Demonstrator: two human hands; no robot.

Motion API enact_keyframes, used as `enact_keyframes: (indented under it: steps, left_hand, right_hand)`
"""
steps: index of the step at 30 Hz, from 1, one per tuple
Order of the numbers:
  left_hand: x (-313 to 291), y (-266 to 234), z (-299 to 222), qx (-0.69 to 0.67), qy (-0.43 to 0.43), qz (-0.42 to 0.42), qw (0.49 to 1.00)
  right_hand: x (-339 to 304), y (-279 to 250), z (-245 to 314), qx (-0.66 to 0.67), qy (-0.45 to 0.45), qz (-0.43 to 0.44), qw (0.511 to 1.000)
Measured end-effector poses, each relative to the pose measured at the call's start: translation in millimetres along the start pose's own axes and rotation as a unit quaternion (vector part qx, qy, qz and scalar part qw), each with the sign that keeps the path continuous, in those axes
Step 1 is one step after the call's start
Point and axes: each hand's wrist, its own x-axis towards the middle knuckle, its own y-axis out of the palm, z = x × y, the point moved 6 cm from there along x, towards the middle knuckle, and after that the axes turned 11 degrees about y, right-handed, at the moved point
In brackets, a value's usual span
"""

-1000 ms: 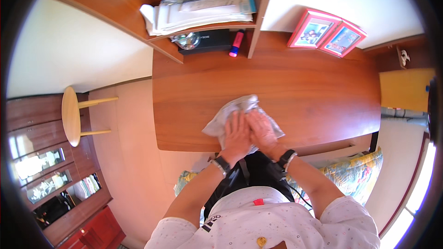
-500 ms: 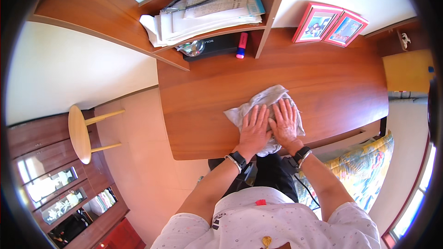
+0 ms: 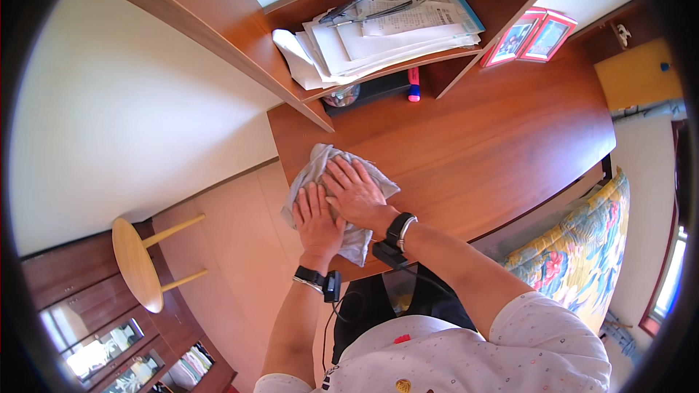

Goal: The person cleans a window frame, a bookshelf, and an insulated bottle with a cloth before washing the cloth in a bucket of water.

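A crumpled pale grey cloth [image 3: 357, 242] lies on the brown wooden desk [image 3: 473, 153], at its left end. My left hand [image 3: 319, 224] rests flat on the cloth, fingers stretched toward the far side. Beside it my right hand [image 3: 357, 195] presses flat on the same cloth, its fingers slightly apart and pointing up and left. The two hands touch or nearly touch. Cloth shows around both hands, and its left part reaches the desk's left edge. Each wrist wears dark bands with a small black device.
Across the desk's back stands a shelf unit with stacked papers [image 3: 393, 36], glasses on top, and a black box [image 3: 375, 93] below. Red picture frames [image 3: 535, 35] stand at the far right. A floral cushion [image 3: 575, 255] is right of me; a round wooden stool [image 3: 137, 266] lies left.
Both hands and the cloth have slid left across the desk, from its middle to its left end. The view has turned left with them.
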Motion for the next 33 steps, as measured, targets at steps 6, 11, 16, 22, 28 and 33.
enact_keyframes:
  steps: [6,11,16,22,28,33]
  left_hand:
    - [0.2,-0.3,4.4,-0.016,0.023,-0.016,0.999]
    - [-19.6,17.8,-63.4,-0.104,0.098,-0.018,0.99]
    - [-11.8,5.5,-132.1,-0.325,0.193,-0.031,0.925]
    - [49.2,-14.4,-94.1,-0.501,0.074,-0.014,0.862]
    - [125.4,-27.5,-36.6,-0.463,0.062,-0.136,0.873]
    - [158.3,-24.4,-21.5,-0.467,0.043,-0.169,0.867]
  right_hand:
    - [-9.1,0.2,-0.2,0.004,0.005,-0.042,0.999]
    - [-76.8,-12.6,-28.1,0.084,0.032,-0.04,0.995]
    - [-141.2,-43.8,-80.1,0.131,0.156,-0.049,0.978]
    - [-135.5,-44.4,-75.7,0.101,0.258,-0.051,0.96]
    - [-43.8,-33.6,-62.6,0.099,0.107,-0.124,0.982]
    - [-0.9,-54.3,-121.3,0.344,0.083,-0.269,0.896]
